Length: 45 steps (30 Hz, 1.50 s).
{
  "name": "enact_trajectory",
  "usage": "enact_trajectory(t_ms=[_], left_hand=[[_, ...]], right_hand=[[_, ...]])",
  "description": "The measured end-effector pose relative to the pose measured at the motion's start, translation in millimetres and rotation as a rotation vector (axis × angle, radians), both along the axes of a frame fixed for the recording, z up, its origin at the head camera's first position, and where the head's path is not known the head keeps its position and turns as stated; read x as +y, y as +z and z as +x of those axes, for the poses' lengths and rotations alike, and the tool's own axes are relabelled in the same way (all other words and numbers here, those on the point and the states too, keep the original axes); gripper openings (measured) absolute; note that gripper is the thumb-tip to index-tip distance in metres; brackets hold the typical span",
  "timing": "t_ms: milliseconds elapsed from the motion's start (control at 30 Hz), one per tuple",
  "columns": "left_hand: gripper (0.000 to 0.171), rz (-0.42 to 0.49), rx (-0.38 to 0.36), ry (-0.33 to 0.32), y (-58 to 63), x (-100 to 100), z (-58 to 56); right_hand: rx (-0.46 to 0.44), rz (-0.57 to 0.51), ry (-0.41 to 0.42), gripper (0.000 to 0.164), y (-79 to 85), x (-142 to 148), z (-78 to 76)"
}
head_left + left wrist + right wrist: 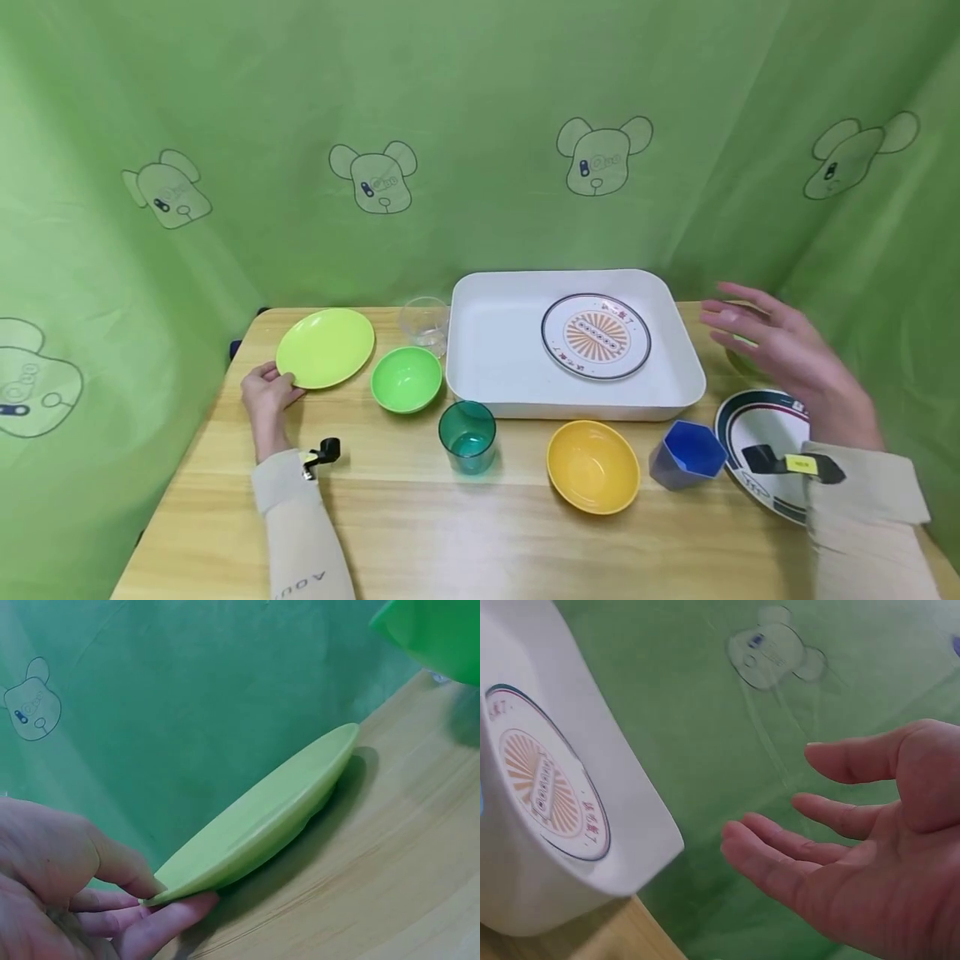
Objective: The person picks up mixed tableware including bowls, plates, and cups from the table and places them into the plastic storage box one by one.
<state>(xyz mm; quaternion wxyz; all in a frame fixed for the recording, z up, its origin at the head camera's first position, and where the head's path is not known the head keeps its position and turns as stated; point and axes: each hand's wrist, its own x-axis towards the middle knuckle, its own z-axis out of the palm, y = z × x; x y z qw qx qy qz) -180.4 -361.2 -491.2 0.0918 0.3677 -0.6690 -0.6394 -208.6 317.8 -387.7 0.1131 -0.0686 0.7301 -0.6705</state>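
At the table's left, a lime-green plate (326,348) lies near the back edge. My left hand (268,398) pinches its near-left rim; in the left wrist view the thumb is on top of the plate (262,817) and fingers are beneath. My right hand (787,354) is raised at the right, fingers spread and holding nothing. It hangs above a white plate with a dark rim (757,446) and partly hides a green item (742,360) behind it. In the white tray (495,367) lies a patterned plate (596,337) with an orange sunburst, on the tray's right side.
Left of the tray stand a clear cup (424,321) and a green bowl (407,380). Along its front are a teal cup (468,437), a yellow bowl (592,467) and a blue hexagonal cup (687,454). A green curtain (480,167) hangs behind the wooden table (420,533).
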Motion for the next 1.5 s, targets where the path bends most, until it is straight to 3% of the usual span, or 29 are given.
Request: enact_trajectory(t_ms=[133, 333, 533, 633, 800, 967, 1200, 1267, 1500], left_hand=[[0.064, 0.094, 0.028, 0.015, 1.2, -4, 0.5], [0.071, 0.243, 0.059, -0.031, 3.4, -7, 2.6], [0.076, 0.29, 0.098, -0.034, 9.1, -3, -0.1], [0.074, 0.323, 0.161, -0.023, 14.6, -1, 0.1], [0.069, 0.399, 0.317, 0.002, 28.6, 9, 5.2], [0.067, 0.451, 0.452, 0.041, 50.3, 18, 14.4], [0.063, 0.526, 0.54, 0.045, 70.6, 29, 22.6], [0.063, 0.536, 0.548, 0.046, 73.5, 30, 24.0], [0.061, 0.566, 0.574, 0.031, 78.1, 35, 26.3]], right_hand=[[-0.016, -0.144, -0.025, 0.056, -8.4, 8, 2.0], [-0.057, -0.263, -0.065, 0.041, -26.9, 12, 5.9], [-0.057, -0.229, -0.093, 0.063, -45.0, 16, 8.2], [-0.062, -0.252, -0.113, 0.067, -53.2, 17, 12.0], [-0.056, -0.267, -0.139, 0.047, -61.4, 15, 14.9], [0.005, -0.145, -0.113, 0.039, -66.7, 5, 9.8], [0.027, 0.227, -0.086, 0.065, -68.7, 0, 11.7], [0.021, 0.266, -0.084, 0.067, -68.8, -1, 12.7], [-0.01, 0.244, -0.083, 0.069, -67.0, -5, 14.8]])
